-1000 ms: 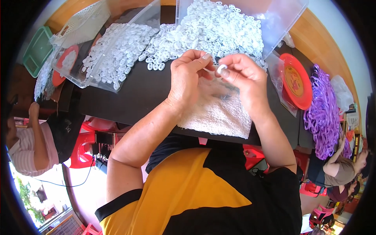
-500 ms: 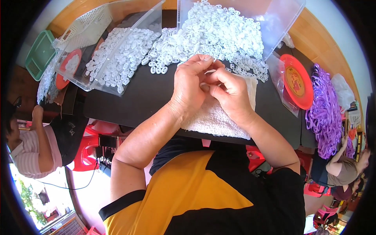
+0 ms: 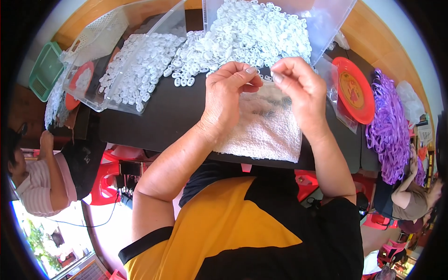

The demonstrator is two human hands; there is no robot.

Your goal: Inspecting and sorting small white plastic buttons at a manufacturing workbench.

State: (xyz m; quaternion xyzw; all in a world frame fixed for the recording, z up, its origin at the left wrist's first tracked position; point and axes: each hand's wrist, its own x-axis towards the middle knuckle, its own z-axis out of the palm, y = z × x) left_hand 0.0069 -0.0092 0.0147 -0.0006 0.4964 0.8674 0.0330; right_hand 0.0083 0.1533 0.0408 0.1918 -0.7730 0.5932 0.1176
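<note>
Left head-worn fisheye; looks down, near, onto dark table (image 3: 149,116).

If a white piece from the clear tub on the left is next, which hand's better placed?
Probably the left hand: it is nearer the clear tub of white pieces; the right hand sits farther right.

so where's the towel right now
In the head view, the towel lies on the black table by its near edge, slightly right of centre, with the white pieces beyond it.
</note>
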